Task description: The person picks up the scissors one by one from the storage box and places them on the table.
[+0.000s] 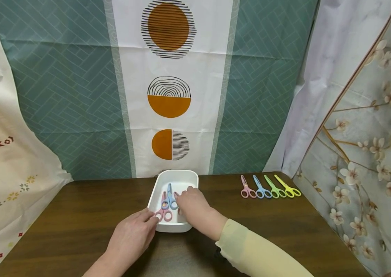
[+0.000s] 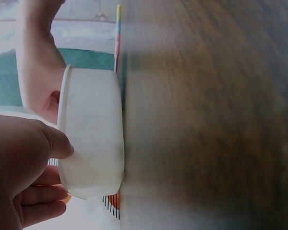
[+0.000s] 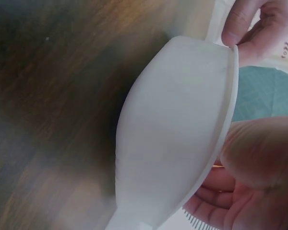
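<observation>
A white plastic bin [image 1: 172, 227] stands on the table with several small scissors inside. My left hand [image 1: 133, 235] pinches its near left corner, thumb [image 2: 62, 146] on the outer wall and fingers over the rim. My right hand [image 1: 197, 207] reaches over the right rim into the bin, its fingers bent down. Blue scissors [image 1: 169, 197] lie across pink scissors [image 1: 164, 211] in the middle of the bin. Beside my right fingertips shows part of another pink pair [image 1: 176, 194], mostly covered by the hand; I cannot tell whether the fingers grip it.
On the right of the dark wooden table [image 1: 88, 215], pink scissors [image 1: 247, 190], blue scissors [image 1: 262, 190], green scissors [image 1: 275, 190] and yellow scissors [image 1: 288, 189] lie in a row, blades pointing away. A patterned curtain [image 1: 171, 115] hangs behind the table, with a floral cloth [image 1: 361, 184] at the right.
</observation>
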### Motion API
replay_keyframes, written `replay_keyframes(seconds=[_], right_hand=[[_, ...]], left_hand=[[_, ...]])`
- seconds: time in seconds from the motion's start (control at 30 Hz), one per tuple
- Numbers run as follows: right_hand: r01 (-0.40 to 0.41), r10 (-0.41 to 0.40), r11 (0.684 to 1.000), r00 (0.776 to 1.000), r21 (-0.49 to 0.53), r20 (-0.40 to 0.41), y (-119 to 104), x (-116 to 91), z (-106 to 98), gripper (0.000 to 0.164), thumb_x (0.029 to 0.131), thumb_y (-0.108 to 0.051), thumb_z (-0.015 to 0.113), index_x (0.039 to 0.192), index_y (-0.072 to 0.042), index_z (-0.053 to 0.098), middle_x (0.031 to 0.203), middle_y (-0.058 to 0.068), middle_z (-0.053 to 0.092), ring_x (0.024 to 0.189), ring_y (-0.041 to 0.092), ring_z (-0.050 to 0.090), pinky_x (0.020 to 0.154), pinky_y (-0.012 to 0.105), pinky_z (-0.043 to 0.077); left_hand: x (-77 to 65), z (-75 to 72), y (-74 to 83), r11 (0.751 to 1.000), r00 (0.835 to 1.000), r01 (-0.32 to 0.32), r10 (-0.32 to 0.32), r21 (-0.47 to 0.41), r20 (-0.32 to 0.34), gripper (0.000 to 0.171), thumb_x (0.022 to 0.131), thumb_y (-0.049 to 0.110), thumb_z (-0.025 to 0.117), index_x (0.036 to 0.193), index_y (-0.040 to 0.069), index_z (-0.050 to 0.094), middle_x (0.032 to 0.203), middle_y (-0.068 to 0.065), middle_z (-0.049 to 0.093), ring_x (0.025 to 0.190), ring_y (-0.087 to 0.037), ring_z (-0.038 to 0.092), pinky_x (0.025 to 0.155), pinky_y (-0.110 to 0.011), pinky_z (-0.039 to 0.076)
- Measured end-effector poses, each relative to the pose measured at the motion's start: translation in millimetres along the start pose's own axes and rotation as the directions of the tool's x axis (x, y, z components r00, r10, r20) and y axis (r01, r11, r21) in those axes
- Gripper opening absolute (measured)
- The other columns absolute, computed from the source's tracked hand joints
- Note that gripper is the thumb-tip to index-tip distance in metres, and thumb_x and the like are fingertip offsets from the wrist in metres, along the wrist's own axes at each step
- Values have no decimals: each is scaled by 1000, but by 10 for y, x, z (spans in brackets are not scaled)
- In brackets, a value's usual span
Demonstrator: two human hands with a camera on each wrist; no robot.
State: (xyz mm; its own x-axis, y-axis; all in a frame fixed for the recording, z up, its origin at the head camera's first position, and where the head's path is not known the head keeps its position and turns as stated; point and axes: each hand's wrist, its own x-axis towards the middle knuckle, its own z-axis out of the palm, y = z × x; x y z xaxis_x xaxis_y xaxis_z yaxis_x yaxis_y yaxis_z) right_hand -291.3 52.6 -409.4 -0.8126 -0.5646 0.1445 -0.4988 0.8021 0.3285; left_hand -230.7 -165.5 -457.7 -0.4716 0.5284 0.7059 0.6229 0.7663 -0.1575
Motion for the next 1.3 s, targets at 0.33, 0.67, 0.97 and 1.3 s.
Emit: replay_keyframes(seconds=[0.33, 0.67, 0.97, 1.3], right_hand=[[18, -11, 999, 986, 44, -167, 158, -125, -67, 19, 88, -25, 93, 103, -18, 85, 91, -1, 77, 84, 20, 63, 79, 32, 54], [65, -10, 992, 900, 113, -435, 325, -305, -2, 21, 85, -14, 93, 104, -15, 82, 98, -1, 80, 92, 21, 67, 85, 33, 57], [118, 17, 974, 812, 194, -583, 511, -525, 114, 29, 80, -6, 97, 105, -8, 83, 102, 3, 80, 95, 24, 70, 84, 34, 61], [78, 79, 966, 817, 246, -571, 699, -809, 203, 30, 79, 0, 94, 106, -7, 83, 105, 3, 79, 99, 25, 71, 85, 38, 63]], left_hand=[[2, -26, 13, 1000, 1000, 1, -1, -3, -4, 23, 76, 4, 87, 89, 15, 72, 92, 0, 69, 88, -23, 73, 74, -39, 64], [-11, -54, 18, 1000, 999, 24, -24, 7, 28, 22, 78, 6, 88, 91, 15, 74, 95, 0, 72, 92, -24, 75, 78, -39, 65], [11, -71, 21, 999, 995, 47, -49, 22, 92, 23, 78, 9, 91, 92, 15, 75, 95, -1, 74, 93, -24, 75, 83, -41, 65], [13, -62, 21, 999, 996, 44, -44, 11, 81, 23, 78, 7, 91, 91, 15, 73, 94, -1, 74, 92, -24, 75, 81, -41, 65]])
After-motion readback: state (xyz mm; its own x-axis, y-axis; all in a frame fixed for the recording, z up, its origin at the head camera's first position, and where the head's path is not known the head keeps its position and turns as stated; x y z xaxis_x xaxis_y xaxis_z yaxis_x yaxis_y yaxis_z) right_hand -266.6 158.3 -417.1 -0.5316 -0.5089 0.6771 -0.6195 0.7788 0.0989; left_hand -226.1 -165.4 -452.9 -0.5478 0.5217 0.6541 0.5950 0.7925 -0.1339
